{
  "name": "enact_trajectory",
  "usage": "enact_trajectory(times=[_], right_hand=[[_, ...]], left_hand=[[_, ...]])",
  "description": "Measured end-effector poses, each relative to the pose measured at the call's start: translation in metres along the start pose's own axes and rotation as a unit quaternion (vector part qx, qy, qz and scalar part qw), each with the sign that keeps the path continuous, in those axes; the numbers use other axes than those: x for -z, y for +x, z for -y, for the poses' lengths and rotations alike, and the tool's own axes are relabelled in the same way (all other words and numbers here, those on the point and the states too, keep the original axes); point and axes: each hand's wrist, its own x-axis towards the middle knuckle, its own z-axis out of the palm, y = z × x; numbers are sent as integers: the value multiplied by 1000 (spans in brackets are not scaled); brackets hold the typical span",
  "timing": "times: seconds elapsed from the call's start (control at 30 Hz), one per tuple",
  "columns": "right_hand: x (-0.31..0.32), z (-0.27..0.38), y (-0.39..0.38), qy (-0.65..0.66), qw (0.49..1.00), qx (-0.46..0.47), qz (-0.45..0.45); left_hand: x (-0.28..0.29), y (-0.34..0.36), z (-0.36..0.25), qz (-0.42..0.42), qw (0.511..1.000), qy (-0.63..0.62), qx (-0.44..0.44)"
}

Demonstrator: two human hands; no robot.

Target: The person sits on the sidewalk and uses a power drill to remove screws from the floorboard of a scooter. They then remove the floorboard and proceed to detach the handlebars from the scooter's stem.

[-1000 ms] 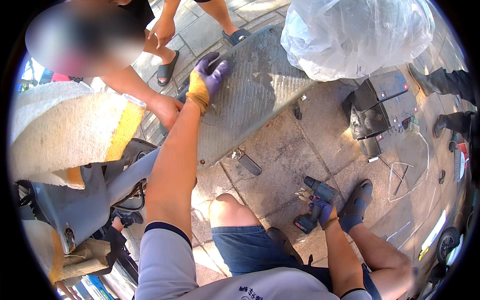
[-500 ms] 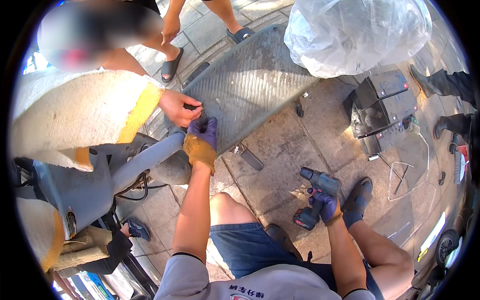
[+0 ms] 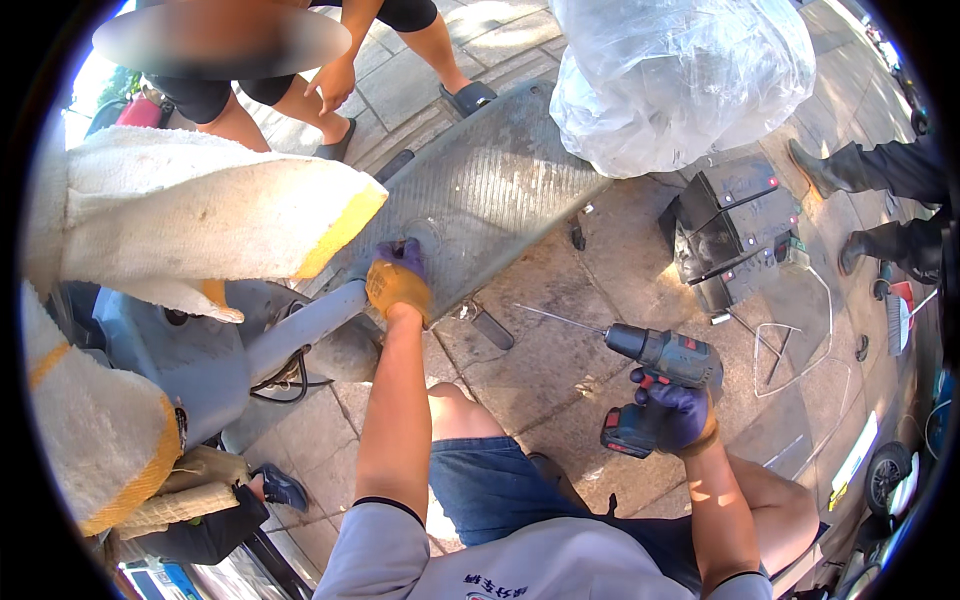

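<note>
My left hand (image 3: 400,283), in an orange and purple glove, is at the front end of a grey ribbed scooter footboard (image 3: 505,165). Its fingers are pinched together by a round mark in the board, and whatever they hold is too small to make out. My right hand (image 3: 685,415), gloved the same way, is wrapped round the grip of a cordless drill (image 3: 660,355). A long thin bit (image 3: 560,318) sticks out of the drill's chuck, pointing left toward the footboard and touching nothing.
A grey steering column (image 3: 305,325) and off-white quilted covers (image 3: 210,195) lie left. Beyond the board stand a person's legs (image 3: 430,45). A clear plastic bag (image 3: 680,85) bulges at the back; black batteries (image 3: 735,220) and a bent wire (image 3: 830,310) are right. Booted legs (image 3: 875,170) stand far right.
The other person's hand, which was beside my left hand at the board, has gone from there. My drill has risen and turned, so its long bit now shows. The view has shifted slightly.
</note>
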Motion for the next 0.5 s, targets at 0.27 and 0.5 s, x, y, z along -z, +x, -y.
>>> enact_trajectory(times=[0.27, 0.5], right_hand=[[-23, 116, -67, -282, 959, 9, -3], [-19, 164, -75, -408, 907, 106, -22]], left_hand=[[-9, 50, 40, 84, 960, 220, -149], [11, -17, -23, 118, 978, -83, -153]])
